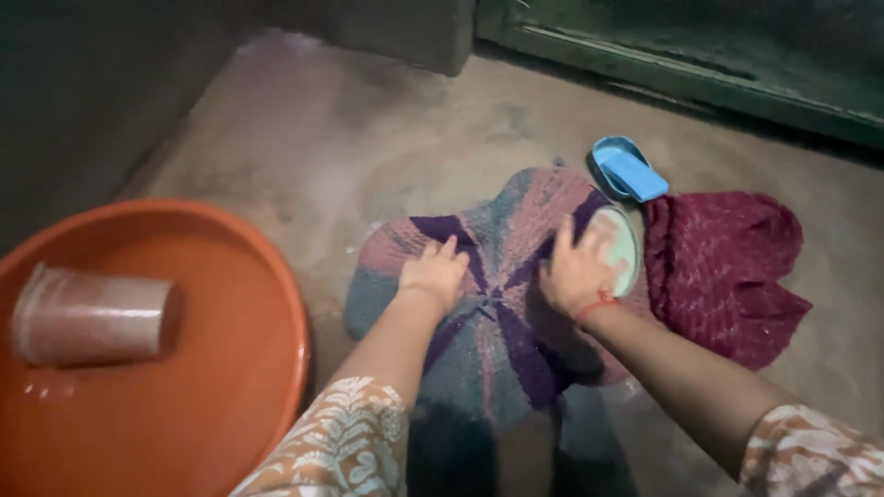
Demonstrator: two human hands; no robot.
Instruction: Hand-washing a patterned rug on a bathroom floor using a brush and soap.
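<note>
Both hands press down on a round knitted mat [497,304] spread flat on the wet concrete floor [368,138], and that mat serves as the landmark for everything else in the head view. Left hand [433,274] lies palm-down near the mat's middle, fingers loosely together and slightly curled, gripping nothing, only pinning the cloth. Right hand [575,271], with a red thread at the wrist, rests on the mat's right part, its fingers spread over a pale round soap bar [619,247] at the mat's right edge; whether the fingers actually clasp it I cannot tell.

Just right of the mat lies a crumpled maroon knitted cloth [727,271], touching its edge. Beyond the mat's far right edge sits a blue soap dish [629,169]. Well to the mat's left stands an orange basin [230,368] holding water, with a metal cup [87,315] lying on its side inside.

Judging by this, the soaping step is in hand; rubbing further calls for the left hand holding the mat steady while the soap travels across unsoaped segments.
</note>
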